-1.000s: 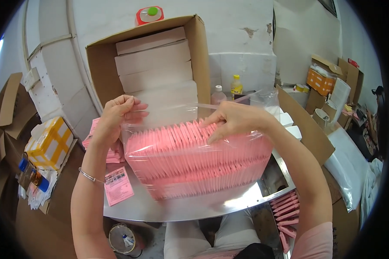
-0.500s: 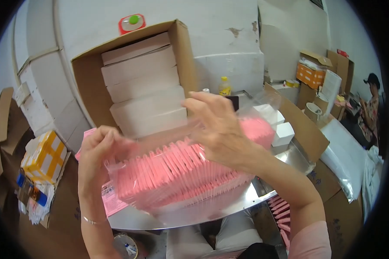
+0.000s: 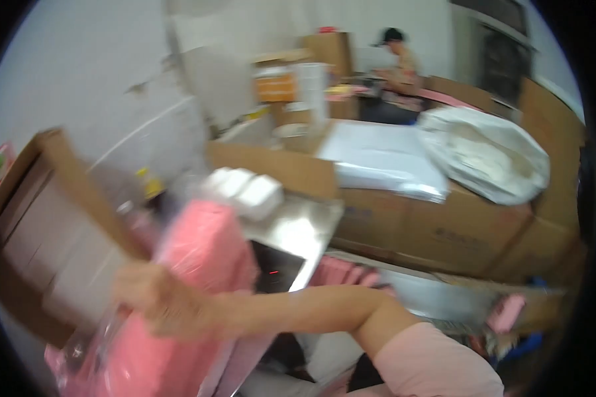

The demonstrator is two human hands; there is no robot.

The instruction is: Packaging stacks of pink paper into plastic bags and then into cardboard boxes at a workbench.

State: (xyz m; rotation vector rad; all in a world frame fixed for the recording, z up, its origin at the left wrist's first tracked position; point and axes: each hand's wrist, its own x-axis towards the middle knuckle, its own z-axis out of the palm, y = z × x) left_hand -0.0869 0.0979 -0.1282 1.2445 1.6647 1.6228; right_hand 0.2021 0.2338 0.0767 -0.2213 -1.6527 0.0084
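Note:
A large bundle of pink packets (image 3: 202,238), wrapped in a clear plastic bag (image 3: 109,324), stretches across the lower left of the view. Over its middle lies my right hand (image 3: 162,301), smeared by motion, its fingers curled closed on the bag's loose film. My right forearm reaches in from the lower right. My left hand is out of the picture. Beneath the bundle, part of a shiny metal tabletop (image 3: 318,228) shows.
An open carton (image 3: 79,192) with white boxes stands at the left. Small white boxes (image 3: 258,197) sit beyond the bundle. More pink packets (image 3: 344,272) lie below the table edge. Plastic sheets (image 3: 381,155) and a white sack (image 3: 487,155) rest on cartons; another person (image 3: 400,76) sits farther back.
The view has swung right, bringing the sack and sheets in. My left hand has left the picture. The bundle now appears more lengthwise, and my right hand's fingers have closed on the film.

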